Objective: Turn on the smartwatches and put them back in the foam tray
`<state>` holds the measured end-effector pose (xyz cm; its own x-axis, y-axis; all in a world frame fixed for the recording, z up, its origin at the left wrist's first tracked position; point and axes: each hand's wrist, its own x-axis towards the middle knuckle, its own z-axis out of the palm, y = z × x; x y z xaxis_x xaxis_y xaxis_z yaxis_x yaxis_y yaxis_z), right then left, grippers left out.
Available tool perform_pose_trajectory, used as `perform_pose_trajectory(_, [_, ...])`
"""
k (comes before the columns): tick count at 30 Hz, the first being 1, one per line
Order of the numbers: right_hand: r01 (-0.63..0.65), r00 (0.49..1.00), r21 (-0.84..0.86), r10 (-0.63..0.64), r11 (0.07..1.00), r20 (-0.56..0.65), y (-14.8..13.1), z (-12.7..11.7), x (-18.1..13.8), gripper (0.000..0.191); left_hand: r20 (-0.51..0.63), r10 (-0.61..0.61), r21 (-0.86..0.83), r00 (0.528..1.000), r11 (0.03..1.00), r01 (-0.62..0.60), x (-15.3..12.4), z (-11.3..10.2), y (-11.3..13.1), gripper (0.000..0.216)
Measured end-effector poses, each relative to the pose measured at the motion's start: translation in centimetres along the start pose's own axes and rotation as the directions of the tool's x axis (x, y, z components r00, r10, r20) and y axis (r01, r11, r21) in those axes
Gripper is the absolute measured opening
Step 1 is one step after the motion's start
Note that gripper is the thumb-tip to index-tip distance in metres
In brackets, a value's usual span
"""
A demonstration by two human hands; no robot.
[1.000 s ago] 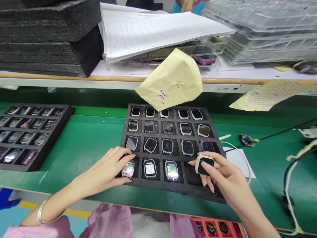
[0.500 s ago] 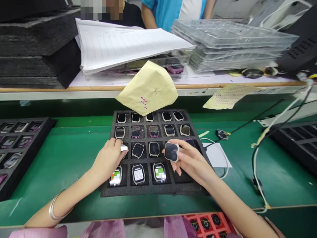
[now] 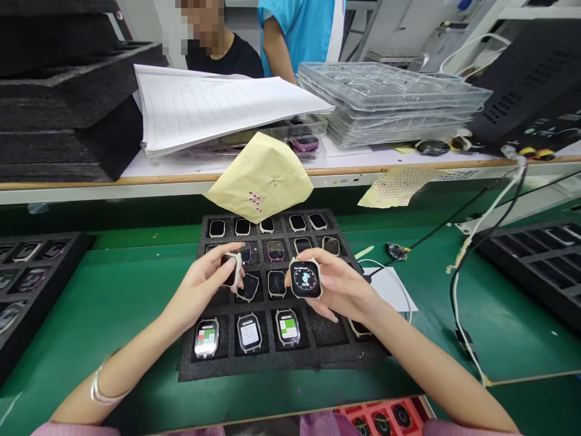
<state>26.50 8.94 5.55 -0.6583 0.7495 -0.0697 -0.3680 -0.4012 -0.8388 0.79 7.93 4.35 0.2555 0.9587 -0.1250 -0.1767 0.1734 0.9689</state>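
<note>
Between the thumb and fingers of my left hand (image 3: 204, 281) is a light-framed smartwatch case (image 3: 230, 270), tilted, its screen dark. My right hand (image 3: 342, 283) grips a second smartwatch case (image 3: 305, 278) whose lit screen shows a dial with a blue figure. Both are held above a black foam tray (image 3: 227, 363) with square pockets. Three watch cases in its front row have lit screens, among them one with a white page (image 3: 249, 333). Farther back lie several dark-screened cases, some with purple frames (image 3: 275, 251). My hands hide part of the tray.
More foam trays with watches stand left (image 3: 68, 266) and right (image 3: 535, 260). A shelf above bears papers (image 3: 227, 109), clear plastic trays (image 3: 390, 91) and black foam blocks (image 3: 59, 115). Yellow paper (image 3: 263, 175) hangs over the tray. Cables (image 3: 460, 290) run down at right. Two people are beyond.
My left hand has lifted its watch case out of the tray's left side. The screen of the case in my right hand has gone from dark to lit. The view has shifted slightly.
</note>
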Motion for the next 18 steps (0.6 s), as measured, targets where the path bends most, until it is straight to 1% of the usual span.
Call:
perform_pose_trajectory(2, [0.013, 1.0, 0.001, -0.013, 1.0, -0.01, 0.4, -0.3, 0.4, 0.037, 0.027, -0.036, -0.04, 0.999, 0.998, 0.037, 0.5, 0.8, -0.1, 0.041])
perform_pose_trajectory(3, [0.011, 1.0, 0.002, -0.011, 1.0, -0.018, 0.8, -0.5, 0.5, 0.037, 0.036, -0.05, -0.025, 0.998, 0.998, 0.051, 0.7, 1.0, -0.3, 0.042])
perform_pose_trajectory(5, [-0.008, 0.999, 0.001, 0.008, 1.0, -0.032, 1.4, -1.0, 0.6, 0.037, 0.042, -0.055, 0.077, 0.998, 0.996, 0.051, 1.0, 1.2, -0.7, 0.043])
perform_pose_trajectory(8, [-0.044, 0.998, -0.016, 0.044, 0.999, -0.034, 2.2, -1.5, 0.7, 0.036, 0.044, -0.017, 0.263, 0.999, 0.965, 0.005, 1.1, 1.1, -1.3, 0.041])
perform_pose_trajectory(10, [-0.063, 0.997, -0.037, 0.061, 0.997, -0.041, 2.4, -1.7, 0.8, 0.037, 0.051, 0.035, 0.361, 0.998, 0.931, -0.052, 1.0, 1.0, -1.6, 0.039])
perform_pose_trajectory(12, [-0.078, 0.995, -0.053, 0.075, 0.996, -0.061, 2.6, -1.8, 0.9, 0.038, 0.054, 0.113, 0.457, 0.992, 0.881, -0.125, 0.9, 1.0, -1.9, 0.038])
perform_pose_trajectory(16, [-0.093, 0.992, -0.053, 0.088, 0.994, -0.089, 2.9, -1.8, 1.1, 0.038, 0.085, 0.297, 0.649, 0.951, 0.708, -0.279, 1.0, 1.2, -3.1, 0.039])
perform_pose_trajectory(18, [-0.094, 0.992, -0.053, 0.089, 0.994, -0.093, 3.0, -1.9, 1.2, 0.038, 0.12, 0.341, 0.693, 0.932, 0.643, -0.325, 1.2, 1.2, -3.6, 0.042])
